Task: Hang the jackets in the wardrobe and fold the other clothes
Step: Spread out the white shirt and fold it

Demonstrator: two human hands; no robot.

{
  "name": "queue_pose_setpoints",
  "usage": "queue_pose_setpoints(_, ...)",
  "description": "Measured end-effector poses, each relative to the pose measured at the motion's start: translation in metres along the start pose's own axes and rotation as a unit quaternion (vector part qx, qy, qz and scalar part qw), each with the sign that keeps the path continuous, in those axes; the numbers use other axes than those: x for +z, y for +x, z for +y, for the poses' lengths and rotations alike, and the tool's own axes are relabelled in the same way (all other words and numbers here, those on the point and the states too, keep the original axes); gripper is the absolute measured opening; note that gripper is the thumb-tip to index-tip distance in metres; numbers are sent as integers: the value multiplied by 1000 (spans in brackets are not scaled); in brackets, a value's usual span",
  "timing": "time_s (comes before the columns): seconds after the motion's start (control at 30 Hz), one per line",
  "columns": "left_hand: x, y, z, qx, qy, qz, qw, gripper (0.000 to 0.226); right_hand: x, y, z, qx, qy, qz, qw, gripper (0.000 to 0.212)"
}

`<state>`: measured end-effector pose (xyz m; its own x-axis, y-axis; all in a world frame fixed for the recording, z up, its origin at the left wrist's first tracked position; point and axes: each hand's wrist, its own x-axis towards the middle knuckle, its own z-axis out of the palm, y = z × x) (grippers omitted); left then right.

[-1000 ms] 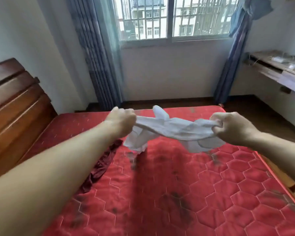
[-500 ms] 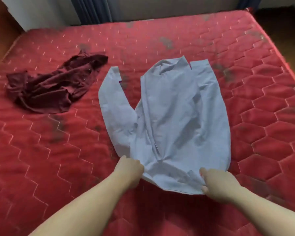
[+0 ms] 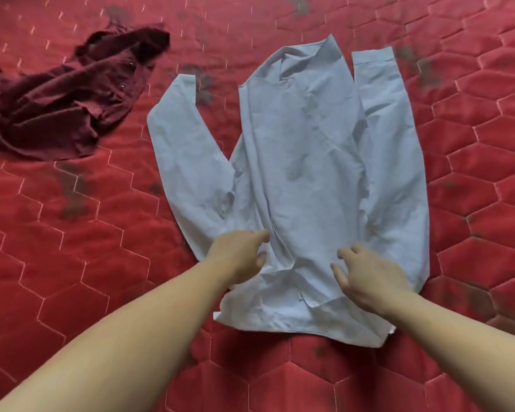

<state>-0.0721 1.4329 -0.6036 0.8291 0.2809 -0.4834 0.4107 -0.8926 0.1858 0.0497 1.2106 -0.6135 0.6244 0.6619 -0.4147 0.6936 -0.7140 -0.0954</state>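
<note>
We were in a bedroom of a home: all we saw was a bare red quilted mattress (image 3: 473,120) stitched in hexagons and marked with dark stains, with clothes lying on it, a pale blue long-sleeved shirt (image 3: 304,162) spread flat and a crumpled dark maroon garment (image 3: 63,108) well apart.

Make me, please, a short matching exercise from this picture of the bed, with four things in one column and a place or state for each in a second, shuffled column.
Things:
1. light blue shirt
2. dark red garment
3. left hand
4. right hand

Places or states:
A. crumpled in a heap at the far left of the mattress
B. over the shirt's lower part, near its right side
C. spread flat, sleeves pointing away from the person
D. at the shirt's lower left, beside the base of a sleeve

Pairs: 1-C, 2-A, 3-D, 4-B
</note>
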Motion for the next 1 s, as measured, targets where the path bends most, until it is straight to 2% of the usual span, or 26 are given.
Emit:
queue_pose_setpoints(0.07,0,21,-7,14,-9,57,998,36,4,21,-6,-34,-7,16,999,39)
queue_pose_setpoints(0.2,5,56,-33,31,-11,69,997,67,11,59,-16,-52,-35,-21,998,61)
queue_pose_setpoints(0.43,6,117,-68,24,41,65,997,71,-2,145,-36,-58,-44,16,997,63)
queue_pose_setpoints(0.53,14,128,-88,-39,24,50,998,79,-6,189,-36,-36,-42,26,998,66)
queue_pose_setpoints(0.67,29,112,-106,-133,13,41,990,78,-8,207,7,53,-34,42,997,76)
queue_pose_setpoints(0.77,4,115,-95,-155,-4,103,983,80,-17,200,31,93,22,85,992,81)
queue_pose_setpoints(0.83,-15,141,-92,-128,-22,156,979,65,-24,210,28,73,39,119,989,75)
queue_pose_setpoints(0.9,-28,174,-89,-79,-5,173,982,56,-31,233,13,21,40,139,989,71)
queue_pose_setpoints(1.0,-36,214,-84,14,33,123,992,70,-32,267,-6,-21,19,100,995,75)
